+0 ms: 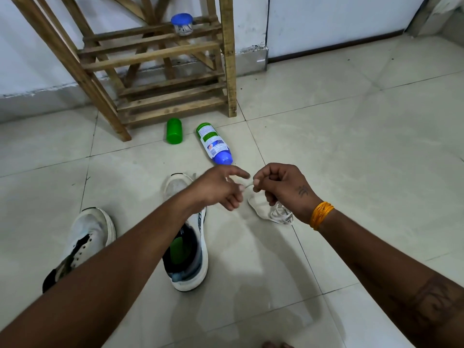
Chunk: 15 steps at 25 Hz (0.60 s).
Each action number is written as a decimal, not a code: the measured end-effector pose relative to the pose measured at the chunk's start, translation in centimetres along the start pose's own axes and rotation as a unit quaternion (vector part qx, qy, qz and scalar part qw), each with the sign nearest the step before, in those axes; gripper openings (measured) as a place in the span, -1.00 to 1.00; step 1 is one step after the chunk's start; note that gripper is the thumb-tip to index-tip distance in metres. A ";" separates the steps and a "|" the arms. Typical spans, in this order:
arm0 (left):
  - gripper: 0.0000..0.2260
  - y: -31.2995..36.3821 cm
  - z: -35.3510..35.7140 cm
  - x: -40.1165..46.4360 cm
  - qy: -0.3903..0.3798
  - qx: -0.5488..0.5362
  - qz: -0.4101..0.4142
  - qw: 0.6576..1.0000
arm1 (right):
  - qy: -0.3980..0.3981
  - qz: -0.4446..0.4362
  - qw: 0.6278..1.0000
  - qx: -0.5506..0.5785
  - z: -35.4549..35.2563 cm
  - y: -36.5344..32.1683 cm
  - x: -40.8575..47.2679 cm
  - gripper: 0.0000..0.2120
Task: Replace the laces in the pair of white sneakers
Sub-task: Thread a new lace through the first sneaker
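Two white sneakers stand on the tiled floor, toes pointing away from me. The left sneaker (86,237) shows bare eyelets and no lace. The right sneaker (187,257) is partly hidden under my left forearm. A bundle of white laces (272,210) hangs below my right hand, close to the floor. My right hand (278,185) pinches a white lace end (248,185) between thumb and fingertips. My left hand (221,188) is just left of it, its thumb and forefinger closing on the same lace end.
A wooden rack (160,71) stands against the wall ahead, with a blue-lidded jar (182,23) on a slat. A green cap (174,131) and a green-and-blue bottle (214,144) lie on the floor before it. Tiled floor extends to the right.
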<state>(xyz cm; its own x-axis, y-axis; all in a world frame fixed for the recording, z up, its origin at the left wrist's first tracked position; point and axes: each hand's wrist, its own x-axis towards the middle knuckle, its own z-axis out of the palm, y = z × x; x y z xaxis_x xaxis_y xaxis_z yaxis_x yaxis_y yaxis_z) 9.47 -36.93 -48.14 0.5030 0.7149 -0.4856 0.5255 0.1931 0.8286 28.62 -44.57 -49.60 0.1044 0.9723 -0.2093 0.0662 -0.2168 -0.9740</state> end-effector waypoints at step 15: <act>-0.85 0.0 -5.7 -0.7 0.200 0.182 0.029 0.962 | -0.038 0.011 0.998 0.051 2.5 -2.1 1.8 -0.84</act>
<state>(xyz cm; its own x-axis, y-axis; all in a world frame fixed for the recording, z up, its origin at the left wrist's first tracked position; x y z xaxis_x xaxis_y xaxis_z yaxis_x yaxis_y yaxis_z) 5.18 -33.57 -46.26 0.2728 0.9330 -0.2346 0.7468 -0.0516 0.6630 26.20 -42.10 -48.19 0.0285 0.9720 -0.2332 -0.0371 -0.2321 -0.9720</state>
